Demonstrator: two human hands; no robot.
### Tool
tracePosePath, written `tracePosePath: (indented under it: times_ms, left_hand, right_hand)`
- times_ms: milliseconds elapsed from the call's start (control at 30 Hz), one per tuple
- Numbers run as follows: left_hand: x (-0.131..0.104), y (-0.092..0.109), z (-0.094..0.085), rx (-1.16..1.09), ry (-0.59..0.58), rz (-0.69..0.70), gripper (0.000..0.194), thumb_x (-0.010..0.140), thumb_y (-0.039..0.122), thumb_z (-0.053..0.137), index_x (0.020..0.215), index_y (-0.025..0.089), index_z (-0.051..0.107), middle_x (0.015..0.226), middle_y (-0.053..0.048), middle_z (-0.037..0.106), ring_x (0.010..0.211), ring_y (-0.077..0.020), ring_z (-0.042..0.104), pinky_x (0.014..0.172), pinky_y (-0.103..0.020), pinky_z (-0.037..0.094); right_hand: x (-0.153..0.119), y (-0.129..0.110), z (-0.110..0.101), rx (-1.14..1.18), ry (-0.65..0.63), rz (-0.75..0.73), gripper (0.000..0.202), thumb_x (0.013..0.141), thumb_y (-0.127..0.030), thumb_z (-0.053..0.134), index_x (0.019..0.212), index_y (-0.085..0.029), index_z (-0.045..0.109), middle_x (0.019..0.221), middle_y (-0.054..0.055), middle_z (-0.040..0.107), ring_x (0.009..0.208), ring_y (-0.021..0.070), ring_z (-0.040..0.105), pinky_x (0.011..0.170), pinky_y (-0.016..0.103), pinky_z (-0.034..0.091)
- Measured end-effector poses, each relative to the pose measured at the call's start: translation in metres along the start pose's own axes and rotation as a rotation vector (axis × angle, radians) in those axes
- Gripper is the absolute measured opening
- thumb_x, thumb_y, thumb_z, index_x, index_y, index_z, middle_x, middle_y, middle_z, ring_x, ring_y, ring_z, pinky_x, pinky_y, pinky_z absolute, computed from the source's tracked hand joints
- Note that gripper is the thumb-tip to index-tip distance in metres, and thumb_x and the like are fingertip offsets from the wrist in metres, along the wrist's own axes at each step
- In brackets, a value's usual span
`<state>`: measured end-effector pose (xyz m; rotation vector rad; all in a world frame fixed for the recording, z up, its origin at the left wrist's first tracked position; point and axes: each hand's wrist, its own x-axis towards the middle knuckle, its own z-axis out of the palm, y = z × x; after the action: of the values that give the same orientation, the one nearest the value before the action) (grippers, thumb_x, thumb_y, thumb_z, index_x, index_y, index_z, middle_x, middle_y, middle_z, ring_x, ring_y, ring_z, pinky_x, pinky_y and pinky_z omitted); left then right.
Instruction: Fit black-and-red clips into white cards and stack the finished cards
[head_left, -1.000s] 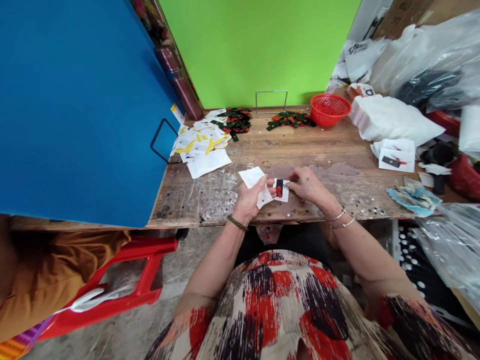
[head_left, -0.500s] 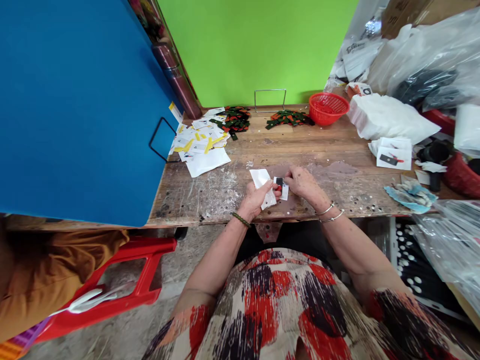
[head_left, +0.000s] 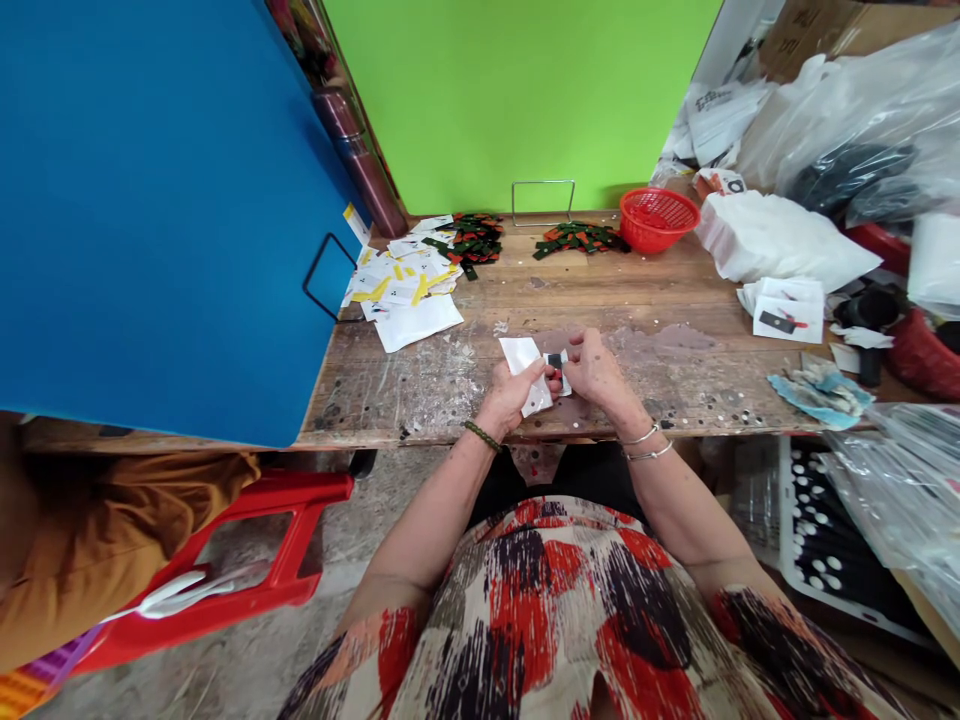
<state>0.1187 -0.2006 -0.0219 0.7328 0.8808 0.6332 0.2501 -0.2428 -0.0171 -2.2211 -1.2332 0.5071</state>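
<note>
Head view: two bare hands over a worn wooden table [head_left: 525,300].
Left hand [head_left: 512,395] grips a white packet [head_left: 526,365] — right hand [head_left: 596,372], fingers curled, at a small printed card [head_left: 566,382] beside it.

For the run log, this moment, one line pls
left hand: holds white packet | right hand: at small card | basket: far side of table

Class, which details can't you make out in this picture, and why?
All in the head view:
- Print on the small card: too small, partly covered by fingers.
- Whether the right hand grips it: fingertips hidden.
- Left hand beneath the white paper: covered.
- Neighbouring person: cut off by left edge.
</note>
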Motion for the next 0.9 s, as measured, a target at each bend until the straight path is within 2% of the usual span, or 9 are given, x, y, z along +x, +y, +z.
tracePosePath:
  times_ms: [167,400,600,700,800,900]
  left_hand:
    - [0.001,0.0,-0.003,0.014,0.0,-0.015,0.02,0.079,0.025,0.075,0.078,0.008,0.065,0.063,-0.008,0.069,0.05,-0.0163,0.065,0.053,-0.029,0.057]
    - [0.006,0.001,-0.005,-0.094,-0.011,-0.032,0.012,0.08,0.018,0.073,0.083,0.009,0.064,0.073,-0.007,0.071,0.051,-0.0155,0.065,0.061,-0.036,0.06]
    - [0.007,0.01,-0.007,-0.141,-0.046,-0.068,0.005,0.084,0.014,0.066,0.083,0.011,0.062,0.066,-0.004,0.068,0.054,-0.0154,0.066,0.068,-0.038,0.062]
    - [0.005,0.014,-0.011,-0.143,-0.046,-0.081,0.006,0.083,0.015,0.068,0.085,0.011,0.063,0.068,-0.005,0.069,0.058,-0.0173,0.068,0.072,-0.041,0.062]
    - [-0.001,0.015,-0.019,-0.141,-0.005,-0.059,0.01,0.083,0.016,0.068,0.087,0.01,0.062,0.075,-0.009,0.071,0.061,-0.0194,0.07,0.073,-0.042,0.062]
    - [-0.008,0.014,-0.027,-0.097,0.084,-0.019,0.013,0.082,0.017,0.07,0.088,0.011,0.06,0.076,-0.009,0.072,0.059,-0.0197,0.07,0.066,-0.039,0.062]
  right_hand:
    - [0.002,-0.002,0.002,-0.005,-0.016,0.009,0.052,0.073,-0.018,0.065,0.122,-0.014,0.048,0.092,0.009,0.071,0.087,0.0241,0.067,0.074,0.032,0.047]
    - [0.002,-0.004,0.01,0.009,0.025,-0.076,0.036,0.078,-0.011,0.054,0.113,-0.017,0.052,0.091,0.007,0.071,0.084,0.0223,0.067,0.073,0.031,0.048]
    - [0.003,-0.015,0.007,-0.006,-0.078,-0.024,0.041,0.078,-0.009,0.058,0.118,-0.016,0.049,0.101,0.011,0.071,0.09,0.0231,0.068,0.075,0.03,0.049]
    - [0.004,-0.017,0.007,-0.043,-0.074,-0.036,0.043,0.078,-0.009,0.058,0.12,-0.014,0.048,0.1,0.012,0.071,0.093,0.0252,0.068,0.077,0.031,0.049]
    - [0.006,-0.015,0.008,-0.071,-0.05,-0.057,0.044,0.078,-0.009,0.057,0.121,-0.013,0.049,0.101,0.013,0.072,0.097,0.0268,0.068,0.08,0.033,0.048]
    - [0.008,-0.011,0.01,-0.069,-0.052,-0.086,0.045,0.076,-0.009,0.057,0.12,-0.013,0.05,0.099,0.012,0.072,0.096,0.0269,0.068,0.08,0.033,0.047]
